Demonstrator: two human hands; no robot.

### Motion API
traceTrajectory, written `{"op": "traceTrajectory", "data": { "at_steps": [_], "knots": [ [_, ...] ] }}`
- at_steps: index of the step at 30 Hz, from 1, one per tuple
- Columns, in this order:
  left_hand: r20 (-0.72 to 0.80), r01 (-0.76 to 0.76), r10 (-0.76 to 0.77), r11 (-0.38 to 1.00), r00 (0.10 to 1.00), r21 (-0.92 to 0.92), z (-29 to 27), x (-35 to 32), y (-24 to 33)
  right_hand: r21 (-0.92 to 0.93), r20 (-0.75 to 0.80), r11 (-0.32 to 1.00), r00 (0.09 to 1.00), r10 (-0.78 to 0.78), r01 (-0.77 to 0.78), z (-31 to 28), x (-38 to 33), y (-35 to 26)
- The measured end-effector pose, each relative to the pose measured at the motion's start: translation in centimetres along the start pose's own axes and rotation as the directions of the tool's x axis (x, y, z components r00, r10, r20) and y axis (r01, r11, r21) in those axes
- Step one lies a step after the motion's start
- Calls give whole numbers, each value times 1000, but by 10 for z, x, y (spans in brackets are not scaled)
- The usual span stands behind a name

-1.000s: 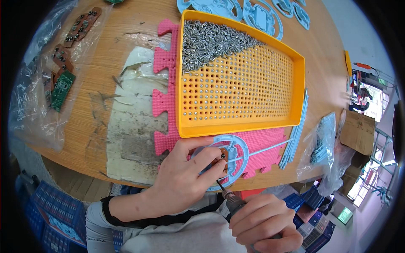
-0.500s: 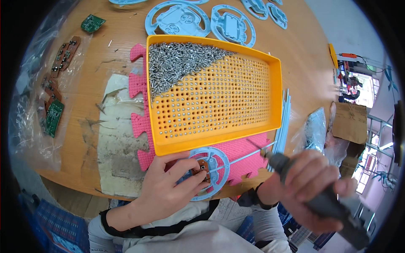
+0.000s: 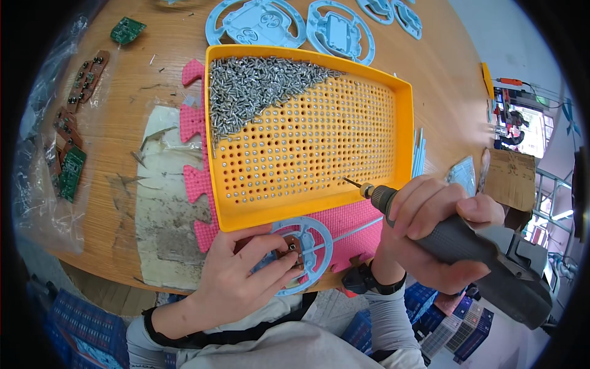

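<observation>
Gripped in my right hand [image 3: 430,230] is a dark electric screwdriver [image 3: 464,246], its thin bit slanting over the lower right holes of a yellow screw tray [image 3: 307,206]. Loose silver screws [image 3: 252,89] heap in the tray's upper left, and many holes hold a screw. Whether the bit touches a screw I cannot tell. My left hand [image 3: 246,264] presses a small brown circuit board [image 3: 294,246] into a light blue plastic steering wheel [image 3: 326,252] just below the tray. Its fingers are bent onto the board and partly hide it.
Pink foam mat [image 3: 347,230] lies under the tray and wheel. More blue wheel parts [image 3: 258,24] lie beyond the tray. To the left are green circuit boards [image 3: 72,172] and brown boards [image 3: 89,80] on plastic film. Blue rods [image 3: 419,154] and a cardboard box [image 3: 510,178] sit right.
My right hand has lifted the screwdriver up and forward, bringing its bit from over the pink mat to above the tray's holes. My left hand stays on the board and wheel.
</observation>
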State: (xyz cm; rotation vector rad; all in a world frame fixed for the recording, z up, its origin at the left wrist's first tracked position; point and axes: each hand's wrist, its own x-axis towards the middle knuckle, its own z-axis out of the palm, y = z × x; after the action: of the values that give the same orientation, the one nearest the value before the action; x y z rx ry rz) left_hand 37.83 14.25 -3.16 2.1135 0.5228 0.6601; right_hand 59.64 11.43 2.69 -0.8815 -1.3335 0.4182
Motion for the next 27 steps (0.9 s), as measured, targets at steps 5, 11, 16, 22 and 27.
{"op": "traceTrajectory", "data": {
  "at_steps": [5, 11, 16, 22, 27],
  "knots": [
    [-5, 3, -3, 1000, 1000, 1, 1, -1, 0, -206, 5, 978, 1000, -30, 30, 8, 2, 0],
    [-3, 10, -10, 1000, 1000, -8, 1, 1, 2, -165, -4, 986, 1000, 7, -8, 8, 2, 0],
    [-1, 6, -6, 1000, 1000, -16, 0, 0, 1, -134, -51, 991, 999, -3, -4, 10, 3, 2],
    [-28, 12, -12, 1000, 1000, -28, 1, -3, 0, -47, -149, 997, 987, -62, 55, 17, 11, -33],
    [-17, 6, -6, 999, 1000, -50, 2, 0, 3, 186, 109, 977, 991, 81, -100, 22, -2, -74]
  ]
}}
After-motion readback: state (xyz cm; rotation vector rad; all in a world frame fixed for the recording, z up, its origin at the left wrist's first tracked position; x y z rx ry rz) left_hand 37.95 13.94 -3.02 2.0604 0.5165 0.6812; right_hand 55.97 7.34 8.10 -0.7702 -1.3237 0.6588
